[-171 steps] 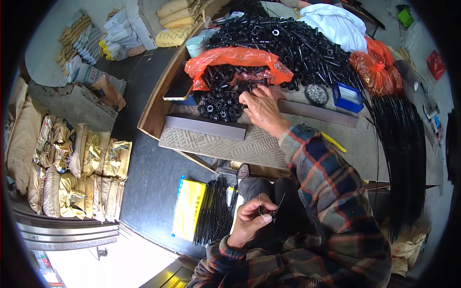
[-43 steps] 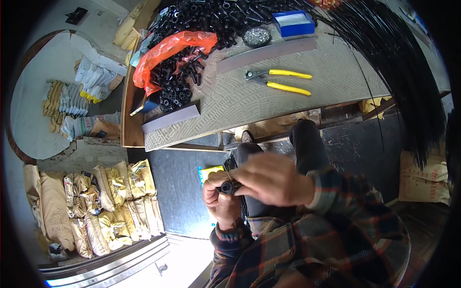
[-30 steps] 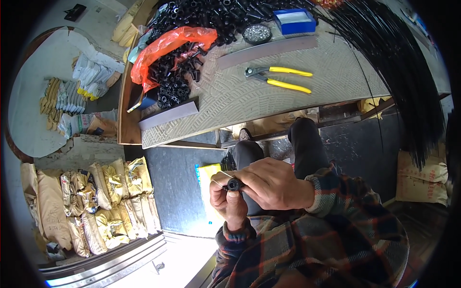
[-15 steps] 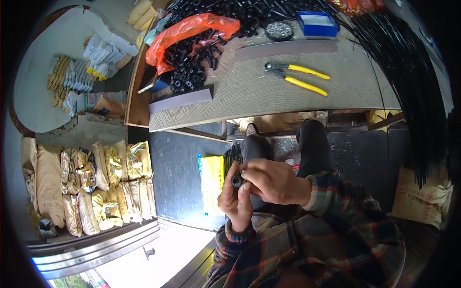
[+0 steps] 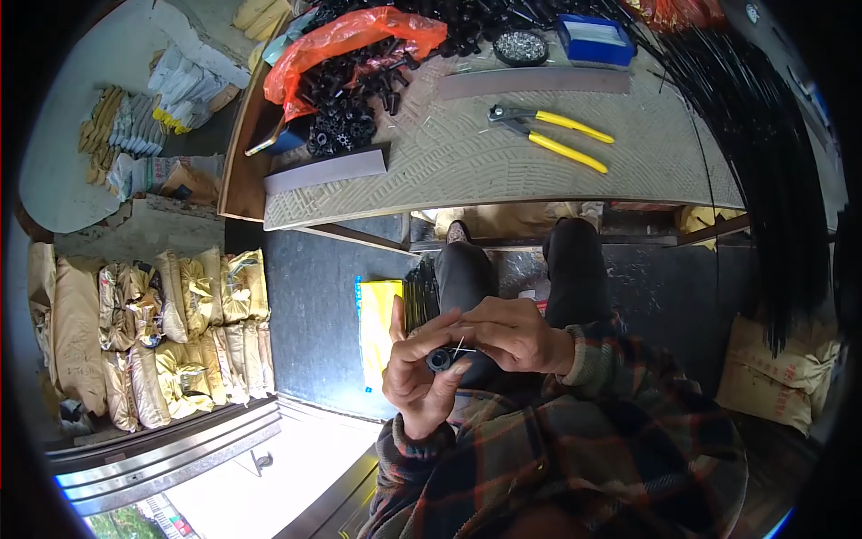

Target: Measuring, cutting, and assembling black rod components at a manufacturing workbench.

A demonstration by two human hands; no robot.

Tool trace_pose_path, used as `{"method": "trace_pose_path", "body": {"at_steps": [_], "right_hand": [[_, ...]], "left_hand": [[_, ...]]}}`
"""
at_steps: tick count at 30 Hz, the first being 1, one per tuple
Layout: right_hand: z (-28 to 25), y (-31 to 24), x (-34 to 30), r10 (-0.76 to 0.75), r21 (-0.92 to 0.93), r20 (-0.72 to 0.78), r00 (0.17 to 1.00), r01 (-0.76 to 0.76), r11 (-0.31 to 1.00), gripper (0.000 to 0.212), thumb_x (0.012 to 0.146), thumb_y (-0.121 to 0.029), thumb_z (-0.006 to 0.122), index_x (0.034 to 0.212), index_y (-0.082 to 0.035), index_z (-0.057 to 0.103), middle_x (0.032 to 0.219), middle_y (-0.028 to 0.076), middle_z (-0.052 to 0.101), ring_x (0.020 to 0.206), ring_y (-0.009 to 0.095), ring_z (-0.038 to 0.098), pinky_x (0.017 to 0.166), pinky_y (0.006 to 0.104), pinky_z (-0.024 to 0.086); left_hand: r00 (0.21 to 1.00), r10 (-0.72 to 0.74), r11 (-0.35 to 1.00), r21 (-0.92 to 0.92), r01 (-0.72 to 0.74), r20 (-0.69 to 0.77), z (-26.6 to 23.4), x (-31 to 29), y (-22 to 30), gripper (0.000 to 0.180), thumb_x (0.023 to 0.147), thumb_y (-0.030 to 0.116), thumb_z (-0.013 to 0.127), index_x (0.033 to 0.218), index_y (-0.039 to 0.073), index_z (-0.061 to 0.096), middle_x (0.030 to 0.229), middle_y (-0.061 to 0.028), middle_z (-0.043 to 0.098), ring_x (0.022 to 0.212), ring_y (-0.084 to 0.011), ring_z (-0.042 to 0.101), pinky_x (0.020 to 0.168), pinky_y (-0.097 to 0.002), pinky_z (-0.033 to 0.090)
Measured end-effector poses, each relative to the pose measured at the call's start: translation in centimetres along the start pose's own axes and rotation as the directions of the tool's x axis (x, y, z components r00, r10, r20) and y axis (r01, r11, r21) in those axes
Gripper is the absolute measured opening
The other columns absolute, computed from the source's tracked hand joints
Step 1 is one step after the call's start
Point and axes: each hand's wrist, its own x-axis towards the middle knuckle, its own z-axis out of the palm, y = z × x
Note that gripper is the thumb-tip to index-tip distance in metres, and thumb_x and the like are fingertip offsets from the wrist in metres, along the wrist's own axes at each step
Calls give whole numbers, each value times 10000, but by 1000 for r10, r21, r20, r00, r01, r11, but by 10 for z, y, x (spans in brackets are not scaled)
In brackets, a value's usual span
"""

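Above my lap, my left hand [image 5: 415, 384] grips a small black tubular plastic fitting [image 5: 439, 359] between thumb and fingers, its round hollow end toward me. One finger of that hand points up, away from the part. From the right, my right hand [image 5: 521, 338] meets it with fingers pinched together. Two thin silvery pins [image 5: 461, 347] cross beside the fitting, one reaching toward my right fingertips. Whether they are in the fitting or only against it, I cannot tell.
Ahead is a bench [image 5: 431, 180] with yellow-handled pliers [image 5: 557, 135], a dish of small metal bits [image 5: 521, 48], a blue box [image 5: 594, 40], a red plastic bag [image 5: 350, 40] and black fittings [image 5: 341, 126]. Long black rods [image 5: 763, 153] hang at right. Filled sacks [image 5: 180, 332] lie left.
The crossed silvery pins now show beside the black fitting. My hands have opened up a little around it, and a left finger has lifted. The whole view has shifted slightly.
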Motion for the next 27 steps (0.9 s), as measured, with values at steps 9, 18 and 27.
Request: {"method": "trace_pose_path", "body": {"at_steps": [9, 18, 27], "right_hand": [[-13, 7, -6, 5, 139, 59, 998, -13, 990, 267, 730, 6, 638, 989, -59, 639, 883, 88, 619, 733, 245, 615, 607, 322, 510], [-110, 56, 45, 185, -684, -93, 978, -198, 702, 207, 795, -176, 629, 922, -34, 547, 1002, 130, 560, 945, 321, 530, 807, 398, 423], [-134, 102, 60, 221, -930, -22, 975, -101, 354, 237, 822, -249, 605, 874, -45, 496, 836, 101, 506, 773, 285, 519, 655, 386, 423]], "left_hand": [[936, 42, 987, -161, 16, 351, 0, 27, -19, 339, 637, 284, 778, 861, 65, 651, 875, -61, 684, 1005, -261, 606, 1071, -509, 134], [996, -78, 830, -551, 90, 46, 14, 18, -29, 549, 801, 522, 554, 998, 11, 507, 628, -70, 520, 633, -211, 568, 683, -413, 490], [989, -146, 887, -446, 122, -20, 4, 13, -28, 664, 820, 654, 394, 821, 2, 516, 622, -45, 438, 547, -128, 393, 505, -244, 309]]}}
